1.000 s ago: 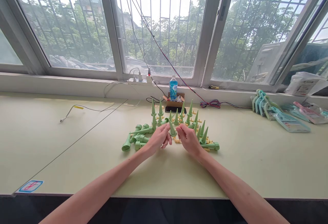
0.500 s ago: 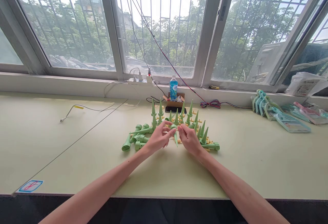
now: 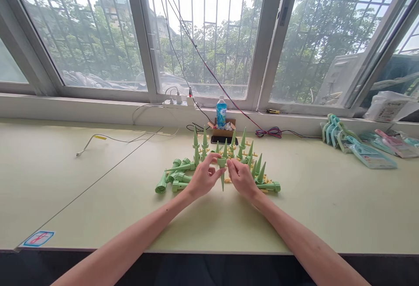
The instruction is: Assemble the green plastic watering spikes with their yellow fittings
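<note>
My left hand (image 3: pixel 202 180) and my right hand (image 3: pixel 241 177) meet over the pale green table (image 3: pixel 98 198), both pinching one green cone-shaped spike (image 3: pixel 222 171) that points tip down between them. Behind the hands, several green spikes (image 3: pixel 242 139) stand upright with their tips up. Left of my left hand lies a pile of green spikes (image 3: pixel 173 176) on their sides. Small yellow parts (image 3: pixel 266 180) are scattered among the spikes, and another green spike (image 3: pixel 270 186) lies flat to the right of my right hand.
A water bottle (image 3: pixel 221 113) and a small cardboard box (image 3: pixel 225 131) stand at the back by the window sill. Cables (image 3: pixel 268 132) run along the back, and a loose white cable (image 3: pixel 98 138) lies at the left. Packaged teal items (image 3: pixel 360 146) lie at the right.
The spike between my hands has been flipped from tip up to tip down. Both hands have stayed in the same place.
</note>
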The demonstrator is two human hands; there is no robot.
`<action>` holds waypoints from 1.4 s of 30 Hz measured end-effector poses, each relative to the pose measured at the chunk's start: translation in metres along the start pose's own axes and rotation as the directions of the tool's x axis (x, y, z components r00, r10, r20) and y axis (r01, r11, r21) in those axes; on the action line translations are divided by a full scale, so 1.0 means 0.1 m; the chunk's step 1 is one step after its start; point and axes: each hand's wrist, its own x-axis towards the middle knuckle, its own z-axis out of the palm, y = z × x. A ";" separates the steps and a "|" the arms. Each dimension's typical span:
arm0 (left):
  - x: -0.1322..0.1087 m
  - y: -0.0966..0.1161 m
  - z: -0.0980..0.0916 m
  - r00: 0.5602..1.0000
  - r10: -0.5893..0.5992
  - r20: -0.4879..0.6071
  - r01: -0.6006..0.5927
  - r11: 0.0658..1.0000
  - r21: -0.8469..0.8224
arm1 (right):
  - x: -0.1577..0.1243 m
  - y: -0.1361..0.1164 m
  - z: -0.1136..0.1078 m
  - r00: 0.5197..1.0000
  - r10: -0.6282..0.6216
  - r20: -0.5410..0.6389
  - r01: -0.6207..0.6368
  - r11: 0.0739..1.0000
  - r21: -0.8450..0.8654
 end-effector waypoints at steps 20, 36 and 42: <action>0.07 0.10 -0.05 0.902 -0.328 0.282 0.429 0.757 -0.492 | -0.01 -0.05 -0.05 0.995 -0.066 0.073 0.066 0.998 -0.001; 0.09 0.07 -0.06 0.892 -0.325 0.313 0.449 0.713 -0.539 | -0.02 0.00 -0.04 0.995 -0.059 0.079 0.058 0.998 0.025; 0.08 0.07 -0.06 0.908 -0.296 0.296 0.414 0.731 -0.542 | -0.01 0.01 -0.03 0.996 -0.050 0.070 0.047 0.998 0.046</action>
